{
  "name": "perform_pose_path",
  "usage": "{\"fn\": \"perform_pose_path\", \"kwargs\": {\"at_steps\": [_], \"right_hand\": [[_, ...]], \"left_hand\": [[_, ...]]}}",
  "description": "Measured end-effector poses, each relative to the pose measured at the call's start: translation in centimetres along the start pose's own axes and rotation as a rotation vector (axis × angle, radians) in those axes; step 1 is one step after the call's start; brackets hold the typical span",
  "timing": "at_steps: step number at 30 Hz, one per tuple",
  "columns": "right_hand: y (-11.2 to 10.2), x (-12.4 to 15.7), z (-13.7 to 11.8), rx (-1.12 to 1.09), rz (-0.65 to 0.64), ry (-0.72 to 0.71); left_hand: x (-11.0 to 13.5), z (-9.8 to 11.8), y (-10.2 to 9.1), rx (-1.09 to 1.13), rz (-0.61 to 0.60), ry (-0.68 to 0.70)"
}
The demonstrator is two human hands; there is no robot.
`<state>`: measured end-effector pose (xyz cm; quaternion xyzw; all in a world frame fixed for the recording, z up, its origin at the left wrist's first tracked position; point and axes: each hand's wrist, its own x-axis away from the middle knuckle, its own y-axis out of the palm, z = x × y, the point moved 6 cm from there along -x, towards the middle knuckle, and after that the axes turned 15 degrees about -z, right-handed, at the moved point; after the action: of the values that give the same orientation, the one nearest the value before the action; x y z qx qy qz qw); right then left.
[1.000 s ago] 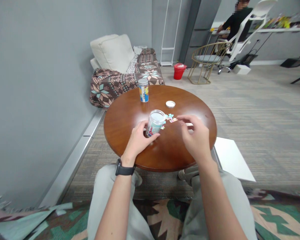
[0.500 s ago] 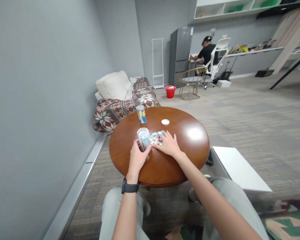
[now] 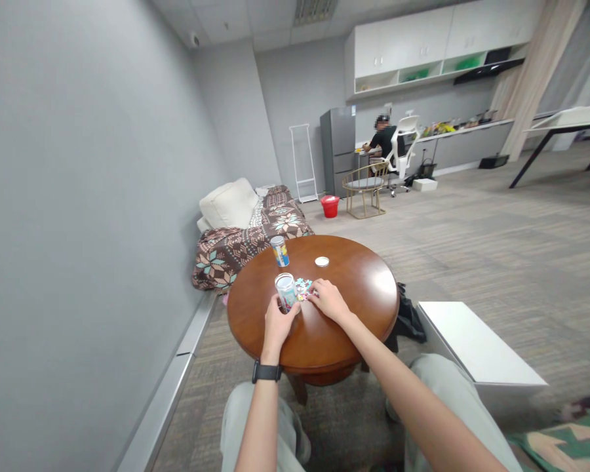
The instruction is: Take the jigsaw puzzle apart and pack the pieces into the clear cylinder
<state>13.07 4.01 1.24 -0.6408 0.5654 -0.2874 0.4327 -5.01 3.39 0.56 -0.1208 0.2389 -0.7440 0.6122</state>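
Observation:
My left hand (image 3: 278,322) is wrapped around the lower part of an open clear jar (image 3: 286,288) with a printed pattern, which stands on the round brown table (image 3: 344,334). Right beside the jar lies a small pile of colourful puzzle pieces (image 3: 302,286). My right hand (image 3: 330,300) rests at the right edge of this pile. Its fingers are curled and drawn together over some pieces, partly hiding them. Farther back stand a closed printed can (image 3: 280,252) with blue and yellow on it and, lying flat, a round white lid (image 3: 322,261).
A low white box (image 3: 476,341) stands on the floor right of the table. Behind the table is a sofa with a patterned cover (image 3: 248,246). Beyond are a red bucket (image 3: 330,206), a gold-framed chair (image 3: 365,187) and a seated person (image 3: 384,139). A grey wall runs along the left.
The view has tilted upward. My right hand's fingers, spread over the puzzle pieces before, are now curled together at the pile's right edge. The left hand still holds the jar.

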Motion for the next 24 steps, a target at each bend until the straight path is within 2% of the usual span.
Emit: {"fn": "perform_pose_path", "kwargs": {"at_steps": [6, 18, 24], "right_hand": [[0.2, -0.2, 0.1, 0.013, -0.005, 0.002], [-0.1, 0.6, -1.3, 0.194, -0.040, 0.024], [-0.4, 0.7, -1.3, 0.190, -0.048, 0.043]], "left_hand": [[0.1, 0.3, -0.1, -0.042, -0.001, 0.001], [0.3, 0.8, -0.1, -0.030, -0.004, 0.019], [0.2, 0.7, -0.1, -0.020, -0.008, 0.031]]}}
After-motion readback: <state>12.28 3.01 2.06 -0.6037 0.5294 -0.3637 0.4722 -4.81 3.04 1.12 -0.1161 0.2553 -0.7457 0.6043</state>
